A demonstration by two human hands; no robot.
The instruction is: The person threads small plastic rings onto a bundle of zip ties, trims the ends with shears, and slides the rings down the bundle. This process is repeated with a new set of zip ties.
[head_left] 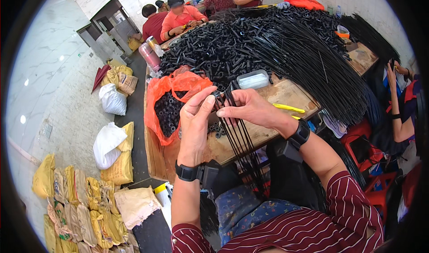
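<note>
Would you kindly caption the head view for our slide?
Both hands, left hand and right hand, pinch thin black rods above a wooden table.

a bundle of thin black plastic rods (241, 141) hangs from my fingertips, slanting down past the wooden table's edge.

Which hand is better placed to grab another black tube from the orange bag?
Left, probably. The left hand sits right beside the orange bag of short black tubes. The right hand is farther from it and pinches the thin black rods, so it looks occupied.
</note>
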